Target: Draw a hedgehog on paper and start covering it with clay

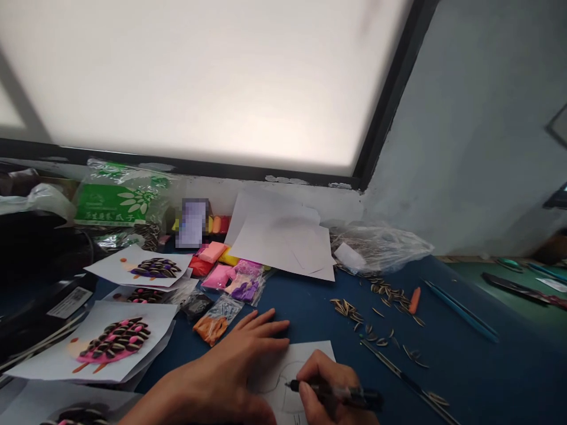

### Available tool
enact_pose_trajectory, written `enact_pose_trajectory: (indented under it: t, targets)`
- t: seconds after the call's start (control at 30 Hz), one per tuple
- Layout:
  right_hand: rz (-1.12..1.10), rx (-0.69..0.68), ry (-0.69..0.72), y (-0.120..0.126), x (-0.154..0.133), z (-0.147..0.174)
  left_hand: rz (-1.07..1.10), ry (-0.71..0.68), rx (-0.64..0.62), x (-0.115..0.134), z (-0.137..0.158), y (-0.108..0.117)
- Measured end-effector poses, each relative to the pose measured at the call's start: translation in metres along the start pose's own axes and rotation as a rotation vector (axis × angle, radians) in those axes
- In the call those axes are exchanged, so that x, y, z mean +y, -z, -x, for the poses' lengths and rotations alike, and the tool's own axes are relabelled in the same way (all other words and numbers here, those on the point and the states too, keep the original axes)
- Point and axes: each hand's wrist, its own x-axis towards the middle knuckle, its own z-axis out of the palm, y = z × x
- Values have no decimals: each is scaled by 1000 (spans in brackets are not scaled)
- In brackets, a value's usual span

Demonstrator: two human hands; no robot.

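My right hand (328,389) is closed around a black pen (341,394), its tip on a small white sheet of paper (325,351). Thin curved outlines are drawn on that sheet. My left hand (239,360) lies with fingers spread across the paper's left side and the blue table top. Just beyond it is a clear bag of orange clay (212,327). To the left lie white papers bearing hedgehog pictures made of clay and sunflower seeds, one with a pink body (117,342) and one with a purple body (155,268).
Loose sunflower seeds (390,292), an orange clay stick (414,300) and blue tweezers (463,310) lie at right. Blank sheets (283,242) lean at the back near a clear plastic bag of seeds (381,248). A green seed packet (110,200) stands back left.
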Motion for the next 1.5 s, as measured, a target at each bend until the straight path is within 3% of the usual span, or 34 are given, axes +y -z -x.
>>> enact_pose_trajectory:
  t: [0.1,0.17,0.3,0.6,0.77,1.5]
  targets:
    - [27,-12,15,-1,1,-2,-15,11,-128,5,0,4]
    - [47,-34,3,-1,0,-4,-13,24,-145,5,-1,5]
    - [79,-60,10,-1,1,-8,1,25,-148,1,-3,4]
    - [192,94,164,-8,9,3,21,19,-136,1,-3,5]
    - [231,83,196,-10,11,3,8,21,-140,1,-2,5]
    - [161,12,145,-7,6,-1,27,4,-137,-2,-2,4]
